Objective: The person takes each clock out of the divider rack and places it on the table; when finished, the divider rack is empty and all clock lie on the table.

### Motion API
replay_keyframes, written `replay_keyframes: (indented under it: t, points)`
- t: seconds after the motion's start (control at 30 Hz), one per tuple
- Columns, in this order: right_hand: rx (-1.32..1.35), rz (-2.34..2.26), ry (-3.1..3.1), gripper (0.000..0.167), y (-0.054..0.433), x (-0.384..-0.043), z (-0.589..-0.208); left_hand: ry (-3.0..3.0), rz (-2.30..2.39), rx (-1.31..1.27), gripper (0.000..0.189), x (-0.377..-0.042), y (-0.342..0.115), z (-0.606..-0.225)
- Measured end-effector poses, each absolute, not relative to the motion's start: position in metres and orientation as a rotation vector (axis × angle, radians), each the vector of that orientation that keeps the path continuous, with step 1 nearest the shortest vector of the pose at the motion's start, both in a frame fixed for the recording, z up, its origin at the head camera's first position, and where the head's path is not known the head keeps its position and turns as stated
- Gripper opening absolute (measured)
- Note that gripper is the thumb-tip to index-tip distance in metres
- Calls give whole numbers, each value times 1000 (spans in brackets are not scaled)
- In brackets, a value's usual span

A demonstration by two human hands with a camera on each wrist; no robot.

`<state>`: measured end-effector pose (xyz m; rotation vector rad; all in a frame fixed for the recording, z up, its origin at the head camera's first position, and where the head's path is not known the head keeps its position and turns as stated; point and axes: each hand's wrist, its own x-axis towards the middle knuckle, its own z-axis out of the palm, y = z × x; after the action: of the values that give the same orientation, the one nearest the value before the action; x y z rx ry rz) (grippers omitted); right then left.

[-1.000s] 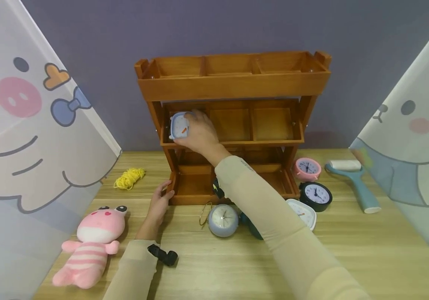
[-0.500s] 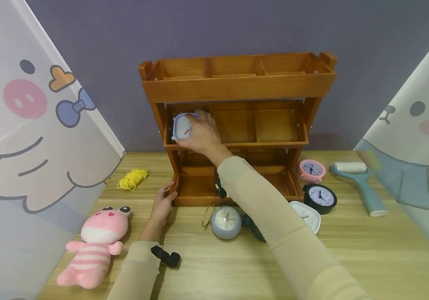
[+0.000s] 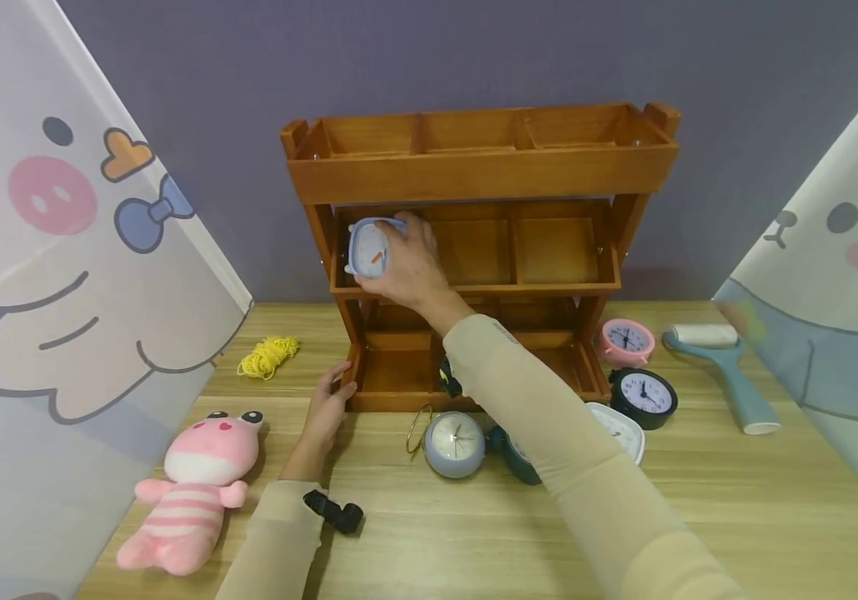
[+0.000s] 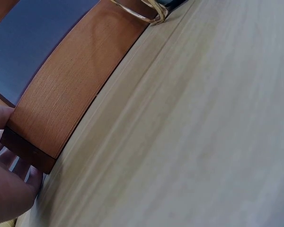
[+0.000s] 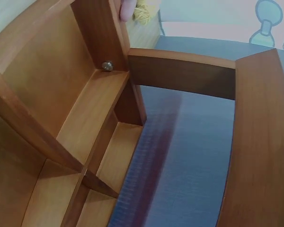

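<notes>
My right hand [image 3: 412,265] holds a small square alarm clock [image 3: 366,248] with a pale blue rim and white face, thumb and fingers around its right part. The clock is at the left compartment of the middle tier of a three-tier brown wooden shelf [image 3: 474,179], its face toward me. My left hand [image 3: 326,412] grips the lower left corner of the shelf, thumb on one side and fingers on the other, as the left wrist view shows around the board end [image 4: 28,149]. In the right wrist view only shelf compartments [image 5: 92,125] appear, without the clock.
Before the shelf stand a grey round clock [image 3: 455,445] and a dark green one [image 3: 522,463], partly behind my right sleeve. To the right are white [image 3: 626,433], black [image 3: 642,398] and pink clocks [image 3: 626,342] and a lint roller [image 3: 732,379]. Yellow string [image 3: 267,357] and a pink plush frog [image 3: 192,492] lie left.
The blue-rimmed clock has risen slightly in my right hand and tilted a little. My left hand keeps its grip on the shelf corner. The head view has shifted slightly.
</notes>
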<state>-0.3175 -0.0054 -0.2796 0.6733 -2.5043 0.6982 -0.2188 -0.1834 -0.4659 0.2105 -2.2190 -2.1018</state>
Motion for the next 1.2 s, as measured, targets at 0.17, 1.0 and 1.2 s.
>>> replay_keyframes:
  t: [0.17, 1.0, 1.2]
  points:
    - [725, 733, -2456, 84, -1, -314, -277, -2224, -2102, 209, 46, -219, -184, -467]
    - [917, 546, -2605, 89, 22, -287, -264, -2246, -2104, 263, 46, -218, -186, -467]
    - [974, 429, -2639, 93, 26, -287, -264, -2249, -2122, 260, 47, -217, -186, -463]
